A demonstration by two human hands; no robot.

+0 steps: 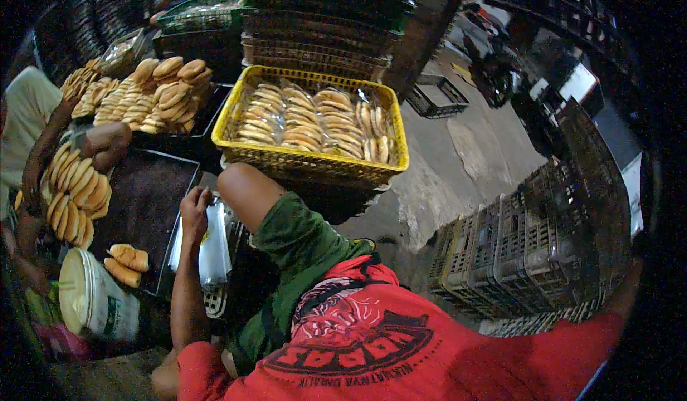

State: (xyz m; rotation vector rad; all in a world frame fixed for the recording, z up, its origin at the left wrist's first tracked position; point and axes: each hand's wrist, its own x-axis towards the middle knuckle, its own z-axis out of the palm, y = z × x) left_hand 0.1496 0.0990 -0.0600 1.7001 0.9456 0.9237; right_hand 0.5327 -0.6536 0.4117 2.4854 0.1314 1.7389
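Observation:
My left hand (195,211) is closed beside the edge of a dark tray (150,179), and what its fingers hold, if anything, is hidden. Just right of it lies a stack of clear plastic bags (213,247), its upper end close to my fingers. My right arm reaches out toward the dark right rim, and its hand does not show. Ahead of my bent knee stands a yellow crate (308,159) filled with rows of bagged buns (300,118). Two loose buns (127,263) lie on the near left part of the dark tray.
At the left, a co-worker's arm (32,172) is beside stacked buns (77,193). A bun pile (154,97) sits behind the tray, and a white bucket (96,294) stands near left. Dark crates (501,251) are stacked at right; an empty-looking black crate (438,97) lies farther off.

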